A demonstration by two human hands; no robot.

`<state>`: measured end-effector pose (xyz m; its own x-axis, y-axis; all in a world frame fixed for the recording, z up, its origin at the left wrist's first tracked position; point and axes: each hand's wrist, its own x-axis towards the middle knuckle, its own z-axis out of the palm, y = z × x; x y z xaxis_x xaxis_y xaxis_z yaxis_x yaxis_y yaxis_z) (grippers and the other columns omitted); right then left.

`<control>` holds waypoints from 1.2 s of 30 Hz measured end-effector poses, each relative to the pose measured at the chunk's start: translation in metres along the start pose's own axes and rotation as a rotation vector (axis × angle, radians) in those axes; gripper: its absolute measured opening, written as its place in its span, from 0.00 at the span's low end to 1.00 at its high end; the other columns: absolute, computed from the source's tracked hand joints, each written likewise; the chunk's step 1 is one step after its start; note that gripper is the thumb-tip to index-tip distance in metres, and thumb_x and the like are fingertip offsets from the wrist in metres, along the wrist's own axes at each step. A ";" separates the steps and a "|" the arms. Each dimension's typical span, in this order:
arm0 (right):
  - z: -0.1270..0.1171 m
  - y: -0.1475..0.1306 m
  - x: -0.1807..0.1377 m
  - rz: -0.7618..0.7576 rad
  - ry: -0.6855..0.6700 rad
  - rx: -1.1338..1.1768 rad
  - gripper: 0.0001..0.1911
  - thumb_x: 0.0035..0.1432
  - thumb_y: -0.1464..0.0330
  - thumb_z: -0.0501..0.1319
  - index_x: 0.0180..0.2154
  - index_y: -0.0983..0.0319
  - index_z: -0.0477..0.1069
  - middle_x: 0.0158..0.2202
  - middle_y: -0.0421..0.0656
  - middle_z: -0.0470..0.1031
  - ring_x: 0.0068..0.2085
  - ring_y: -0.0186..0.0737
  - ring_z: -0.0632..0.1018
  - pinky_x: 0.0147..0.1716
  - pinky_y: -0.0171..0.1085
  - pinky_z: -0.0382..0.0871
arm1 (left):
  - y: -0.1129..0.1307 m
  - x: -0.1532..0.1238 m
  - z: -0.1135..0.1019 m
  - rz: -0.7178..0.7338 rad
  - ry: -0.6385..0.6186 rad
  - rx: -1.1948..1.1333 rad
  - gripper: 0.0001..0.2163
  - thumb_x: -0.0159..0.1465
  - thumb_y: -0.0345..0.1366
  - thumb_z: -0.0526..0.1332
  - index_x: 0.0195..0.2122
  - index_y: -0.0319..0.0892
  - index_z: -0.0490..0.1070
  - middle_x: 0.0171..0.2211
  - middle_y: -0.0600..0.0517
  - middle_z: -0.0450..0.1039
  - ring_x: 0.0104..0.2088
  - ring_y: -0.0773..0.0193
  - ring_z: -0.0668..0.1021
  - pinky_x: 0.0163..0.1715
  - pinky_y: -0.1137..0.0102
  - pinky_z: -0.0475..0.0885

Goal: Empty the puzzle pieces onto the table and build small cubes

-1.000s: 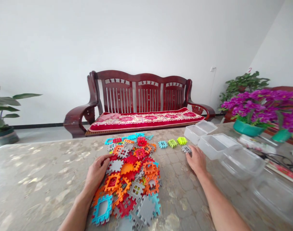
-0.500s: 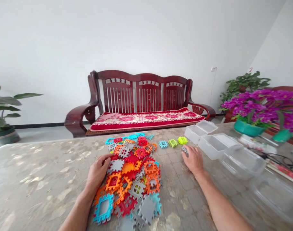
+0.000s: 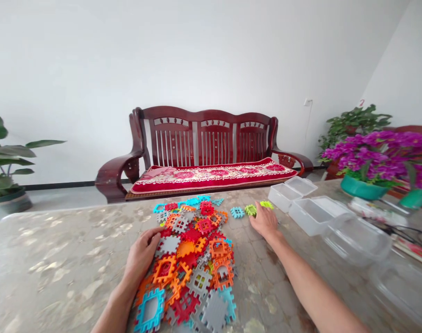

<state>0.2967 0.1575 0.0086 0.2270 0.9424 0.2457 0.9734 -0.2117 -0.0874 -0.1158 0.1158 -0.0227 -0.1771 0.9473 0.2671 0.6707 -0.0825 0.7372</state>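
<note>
A pile of toothed plastic building tiles (image 3: 188,249) in red, orange, grey and blue spreads over the table's middle. Beside its left edge rests my left hand (image 3: 143,252), open, fingertips touching the pile and thumb slightly apart; it grips no tile. Right of the pile stand a small blue block (image 3: 237,212), a green block (image 3: 250,210) and a yellow-green block (image 3: 267,204) in a row. My right hand (image 3: 265,223) is closed at the right side of the green block, its fingers against it. The hand hides part of the row.
Clear plastic boxes (image 3: 306,215) stand open at the right, with transparent lids around them. Farther right are purple flowers in a teal pot (image 3: 363,186) and dark cables (image 3: 410,233). A wooden bench (image 3: 206,138) stands behind the patterned table (image 3: 65,259).
My right hand has moved left from a small grey piece to the green block. The grey piece no longer shows. My left hand stays by the pile; the view has tilted slightly.
</note>
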 end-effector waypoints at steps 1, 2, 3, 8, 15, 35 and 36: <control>-0.001 -0.001 0.002 0.009 -0.022 -0.010 0.30 0.57 0.63 0.58 0.60 0.63 0.58 0.47 0.53 0.75 0.50 0.51 0.73 0.46 0.42 0.62 | 0.000 0.000 0.000 0.000 0.001 -0.001 0.20 0.59 0.48 0.52 0.43 0.44 0.77 0.43 0.50 0.79 0.44 0.56 0.78 0.49 0.65 0.70; -0.002 -0.002 0.004 0.017 -0.041 -0.019 0.31 0.57 0.63 0.58 0.60 0.63 0.58 0.46 0.53 0.75 0.49 0.51 0.73 0.45 0.42 0.63 | 0.000 0.000 0.000 -0.001 0.002 -0.003 0.20 0.59 0.48 0.52 0.43 0.44 0.77 0.44 0.50 0.79 0.45 0.55 0.78 0.50 0.65 0.70; -0.002 -0.002 0.006 0.022 -0.057 -0.025 0.31 0.57 0.63 0.58 0.60 0.64 0.58 0.46 0.54 0.75 0.49 0.52 0.74 0.44 0.42 0.63 | 0.000 0.000 0.000 -0.002 0.002 -0.005 0.20 0.59 0.48 0.53 0.43 0.44 0.77 0.44 0.50 0.78 0.45 0.55 0.78 0.50 0.65 0.70; -0.003 -0.004 0.011 0.003 -0.093 -0.046 0.27 0.56 0.64 0.57 0.57 0.65 0.61 0.45 0.55 0.76 0.47 0.51 0.76 0.42 0.41 0.65 | 0.000 0.000 0.001 -0.012 -0.004 -0.016 0.19 0.58 0.48 0.53 0.42 0.45 0.77 0.44 0.50 0.78 0.45 0.55 0.77 0.50 0.64 0.69; -0.005 -0.007 0.008 0.020 -0.078 0.006 0.26 0.54 0.67 0.57 0.55 0.65 0.63 0.44 0.54 0.77 0.46 0.49 0.77 0.41 0.38 0.66 | -0.001 0.000 0.001 -0.023 -0.015 -0.040 0.19 0.58 0.48 0.53 0.43 0.45 0.76 0.45 0.49 0.78 0.47 0.55 0.77 0.51 0.63 0.68; -0.023 0.048 0.044 0.271 -0.085 0.022 0.24 0.53 0.63 0.58 0.50 0.66 0.63 0.42 0.56 0.77 0.45 0.54 0.77 0.38 0.42 0.68 | -0.002 0.001 0.000 -0.022 -0.015 -0.008 0.19 0.58 0.47 0.53 0.42 0.44 0.76 0.45 0.49 0.78 0.46 0.54 0.77 0.51 0.63 0.69; -0.024 0.047 0.043 0.273 -0.087 0.019 0.23 0.53 0.63 0.57 0.50 0.66 0.63 0.42 0.57 0.76 0.46 0.54 0.77 0.38 0.42 0.68 | -0.001 0.001 0.000 -0.019 -0.017 -0.005 0.19 0.58 0.48 0.53 0.42 0.44 0.76 0.45 0.49 0.78 0.46 0.54 0.77 0.51 0.63 0.69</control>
<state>0.3533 0.1818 0.0379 0.4767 0.8699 0.1266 0.8755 -0.4568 -0.1575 -0.1168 0.1167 -0.0237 -0.1777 0.9536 0.2428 0.6638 -0.0660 0.7450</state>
